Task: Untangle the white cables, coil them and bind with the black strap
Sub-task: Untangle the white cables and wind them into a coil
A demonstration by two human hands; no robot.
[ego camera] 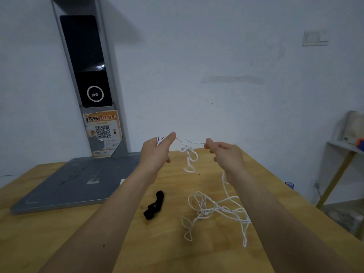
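Note:
Both my hands are raised above the wooden table (pixel 59 243). My left hand (pixel 157 150) grips a bunch of white cable, its ends poking out behind the fingers. My right hand (pixel 226 154) pinches the same white cable; a short taut stretch with a knotted tangle (pixel 189 152) hangs between the hands. From the right hand the cable drops to a loose tangled pile of white cable (pixel 214 211) on the table. The black strap (pixel 154 204) lies crumpled on the table, left of the pile and below my left forearm.
A grey machine with a flat base plate (pixel 69 186) and a tall column bearing a black screen (pixel 86 62) and an orange poster stands at the back left. A shelf (pixel 342 146) with items stands at the right, beyond the table's edge.

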